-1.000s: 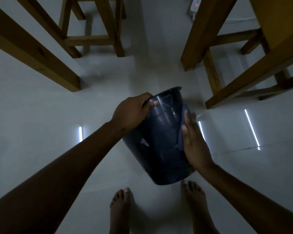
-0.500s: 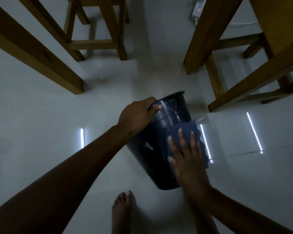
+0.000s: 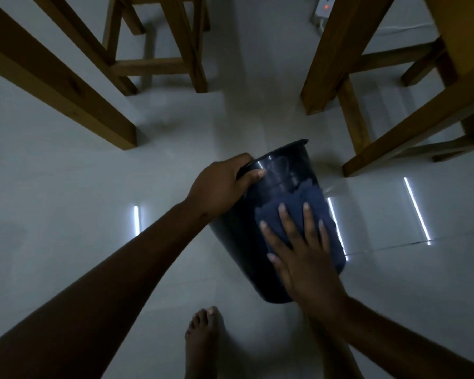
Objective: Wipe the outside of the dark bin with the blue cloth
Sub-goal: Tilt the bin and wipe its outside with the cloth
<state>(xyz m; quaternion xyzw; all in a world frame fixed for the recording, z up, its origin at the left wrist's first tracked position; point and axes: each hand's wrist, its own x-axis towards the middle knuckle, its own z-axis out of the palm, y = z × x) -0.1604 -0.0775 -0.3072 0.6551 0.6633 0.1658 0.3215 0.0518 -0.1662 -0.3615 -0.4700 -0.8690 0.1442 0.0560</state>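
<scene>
Sliding round from the bin's right side, my right hand (image 3: 304,250) now lies flat on the near face, fingers spread, pressing the blue cloth (image 3: 298,206) against the wall. My left hand (image 3: 222,187) is curled over the rim, thumb side inside, holding the dark bin (image 3: 238,242) tilted away from me above the tiled floor (image 3: 66,187), its base near my foot (image 3: 203,337). Wiping is under way; next I would probably turn the bin to reach an unwiped side.
</scene>
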